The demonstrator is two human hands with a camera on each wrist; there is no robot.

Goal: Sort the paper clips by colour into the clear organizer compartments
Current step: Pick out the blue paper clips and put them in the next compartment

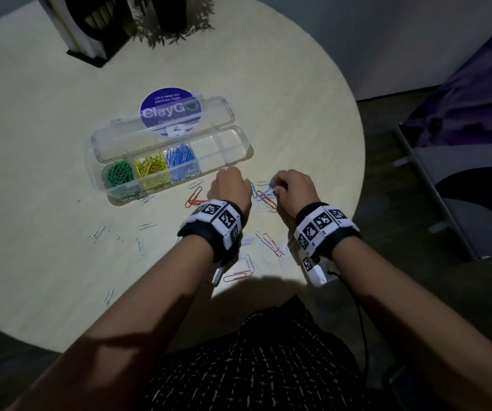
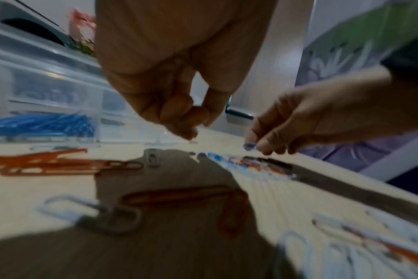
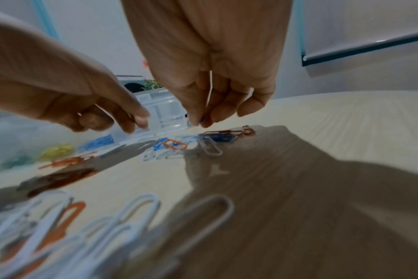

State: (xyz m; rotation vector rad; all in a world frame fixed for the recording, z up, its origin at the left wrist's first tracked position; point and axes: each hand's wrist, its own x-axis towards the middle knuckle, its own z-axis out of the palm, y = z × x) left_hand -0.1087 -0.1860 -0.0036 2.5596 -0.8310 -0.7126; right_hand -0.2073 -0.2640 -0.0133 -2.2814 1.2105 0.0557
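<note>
The clear organizer (image 1: 156,191) lies open on the round table, with green clips (image 1: 118,175), yellow clips (image 1: 151,167) and blue clips (image 1: 181,157) in its three left compartments. The two right compartments (image 1: 227,143) look bare. My right hand (image 1: 274,186) pinches a blue paper clip (image 2: 249,146) just above a mixed pile of red, blue and white clips (image 1: 264,197). My left hand (image 1: 229,172) hovers by the organizer's front right wall. Its fingers (image 2: 179,117) are curled against the thumb, and I see nothing in them. Loose red clips (image 1: 194,198) lie left of that hand.
White and red clips (image 1: 147,226) are scattered over the near half of the table, several under my wrists. A purple sticker (image 1: 169,109) shows through the lid. A plant (image 1: 176,22) and a dark stand (image 1: 90,31) sit at the far edge. The table's rim (image 1: 357,179) curves just right of my right hand.
</note>
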